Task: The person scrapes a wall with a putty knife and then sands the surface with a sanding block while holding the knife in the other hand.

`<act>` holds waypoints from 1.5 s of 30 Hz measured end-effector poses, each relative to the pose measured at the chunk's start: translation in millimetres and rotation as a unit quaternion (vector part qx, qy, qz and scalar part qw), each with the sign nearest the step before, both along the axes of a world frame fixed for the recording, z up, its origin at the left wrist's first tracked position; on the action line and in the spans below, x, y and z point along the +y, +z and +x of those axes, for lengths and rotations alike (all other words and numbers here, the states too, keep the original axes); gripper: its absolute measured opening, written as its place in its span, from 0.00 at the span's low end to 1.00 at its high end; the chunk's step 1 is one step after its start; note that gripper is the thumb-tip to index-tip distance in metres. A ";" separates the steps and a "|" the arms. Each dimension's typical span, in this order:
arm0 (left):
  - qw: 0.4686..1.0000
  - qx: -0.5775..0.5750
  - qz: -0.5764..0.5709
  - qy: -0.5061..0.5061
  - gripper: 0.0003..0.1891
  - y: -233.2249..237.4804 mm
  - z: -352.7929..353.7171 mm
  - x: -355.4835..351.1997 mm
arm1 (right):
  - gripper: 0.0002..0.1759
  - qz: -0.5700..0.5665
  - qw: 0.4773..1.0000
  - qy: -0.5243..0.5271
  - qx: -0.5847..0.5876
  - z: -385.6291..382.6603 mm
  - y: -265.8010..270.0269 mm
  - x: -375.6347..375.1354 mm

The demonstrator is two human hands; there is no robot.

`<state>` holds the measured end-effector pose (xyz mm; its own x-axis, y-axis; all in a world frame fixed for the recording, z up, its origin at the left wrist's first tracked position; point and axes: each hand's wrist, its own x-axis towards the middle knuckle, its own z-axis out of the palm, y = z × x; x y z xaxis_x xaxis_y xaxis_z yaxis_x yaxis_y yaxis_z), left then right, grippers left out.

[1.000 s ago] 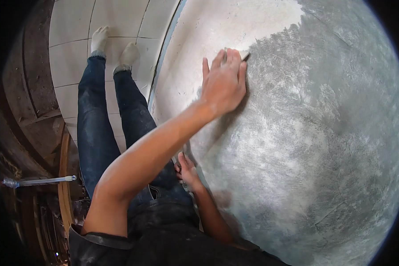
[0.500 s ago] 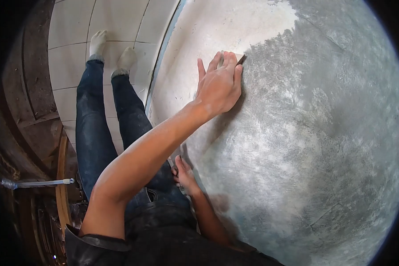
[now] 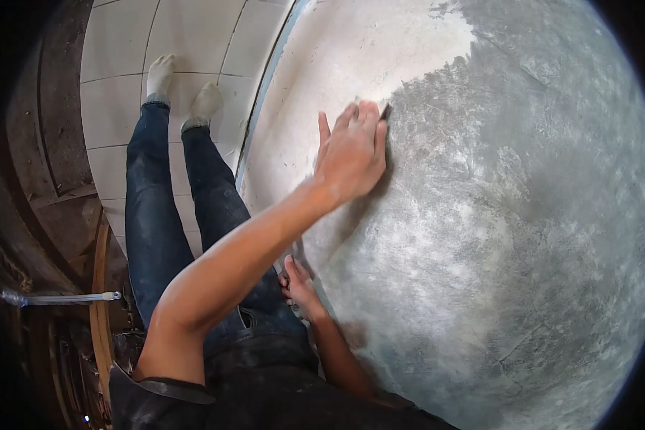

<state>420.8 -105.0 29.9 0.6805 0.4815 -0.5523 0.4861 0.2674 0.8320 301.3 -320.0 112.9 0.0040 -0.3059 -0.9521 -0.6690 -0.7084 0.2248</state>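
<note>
Grasping a flat tool (image 3: 385, 112), mostly hidden beneath it, the left hand (image 3: 351, 154) presses with stretched fingers on the wall, probably so that the force is shared evenly. From the left, a clear tube (image 3: 61, 297) crosses a wooden strip (image 3: 100, 308). Next come the legs in dark jeans (image 3: 154, 208), with pale socks (image 3: 160, 75) on the far tiled floor (image 3: 115, 107), close beside the wall, I think for comfortable reach. Then the right hand (image 3: 301, 290) stays low and near the hip, its fingers curled; whether something is inside, I cannot tell. Further right, the tool is at the border between the pale area (image 3: 358, 50) and the grey area (image 3: 537, 215).
</note>
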 end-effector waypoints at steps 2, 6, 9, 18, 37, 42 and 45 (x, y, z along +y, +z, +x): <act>1.000 -0.010 -0.004 -0.007 0.27 13.5 -8.6 -6.7 | 0.31 0.006 1.000 0.014 -0.007 0.0 -7.0 -6.8; 0.999 -0.009 0.018 -0.037 0.27 0.1 -5.9 -1.6 | 0.26 -0.003 1.000 -0.010 0.002 0.9 -5.3 -0.8; 0.998 0.014 0.034 -0.045 0.27 -19.9 7.9 11.6 | 0.23 -0.007 1.000 -0.025 0.009 2.1 -2.4 2.6; 0.998 0.008 0.054 -0.038 0.27 2.7 -8.6 -11.5 | 0.29 -0.005 1.000 0.003 0.001 -3.0 -7.9 -11.4; 0.998 0.052 0.026 -0.017 0.24 -6.0 15.8 12.3 | 0.20 -0.009 1.000 -0.013 0.002 0.3 -5.4 -3.8; 0.997 0.031 0.068 0.017 0.24 10.7 13.4 2.1 | 0.23 0.000 1.000 0.009 0.000 -3.3 -7.9 -16.7; 0.998 0.031 0.039 -0.033 0.23 6.8 17.9 25.7 | 0.23 -0.006 1.000 -0.010 0.001 0.7 -6.9 -10.5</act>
